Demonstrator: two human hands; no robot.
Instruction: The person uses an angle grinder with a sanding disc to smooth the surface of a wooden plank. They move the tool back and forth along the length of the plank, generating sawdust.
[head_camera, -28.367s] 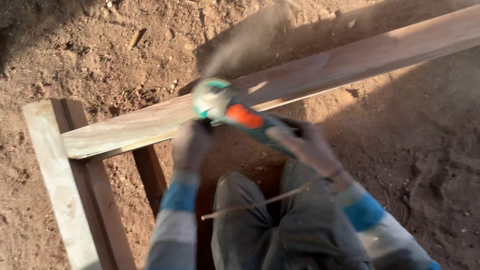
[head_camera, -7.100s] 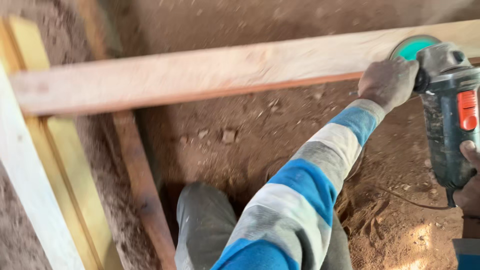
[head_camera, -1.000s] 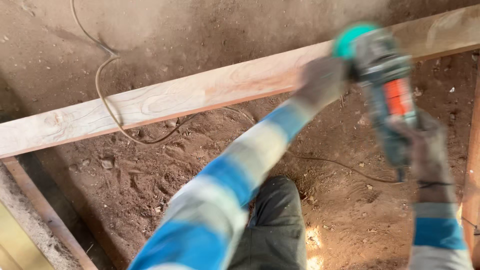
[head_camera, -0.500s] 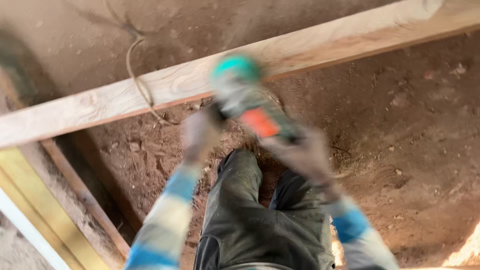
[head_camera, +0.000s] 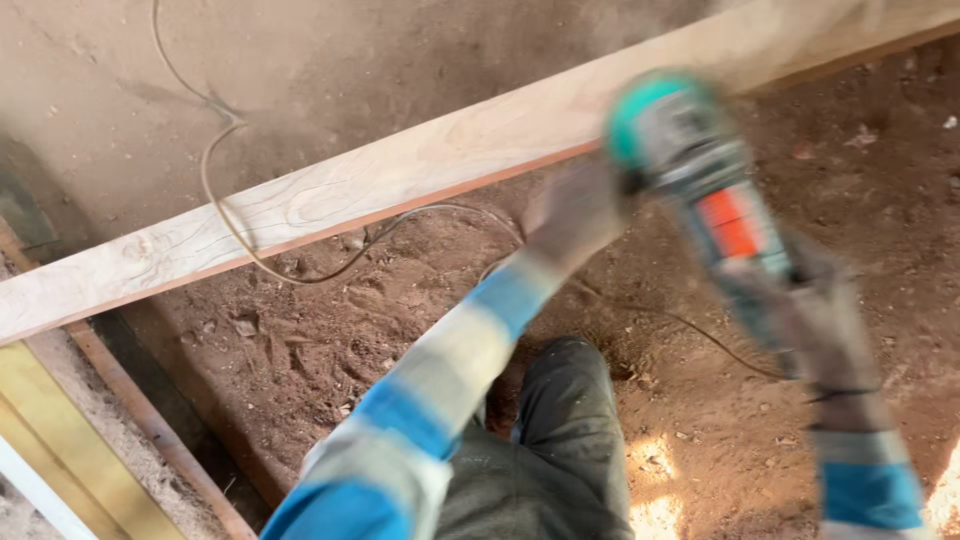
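Bare reddish earth (head_camera: 400, 320) is spreading under everything, with open ground lying on both sides of the long wooden plank (head_camera: 330, 195), which is running from the lower left edge up to the upper right corner. Its near edge is showing a darker strip, and a thin cable (head_camera: 215, 190) is looping over it and trailing across the dirt. At the lower left, a yellow board (head_camera: 70, 440) and a rusty bar (head_camera: 150, 425) are lying at an angle under the plank's end.

The angle grinder (head_camera: 700, 175), blurred, with a green head and an orange patch on its body, is sitting against the plank's near edge toward the right. The left hand (head_camera: 580, 210) is reaching forward on a striped blue and grey sleeve, its grip closed at the grinder's head, though blur is hiding the fingers. The right hand (head_camera: 820, 310) is wrapping shut round the grinder's rear body, wrist angled down toward the lower right.
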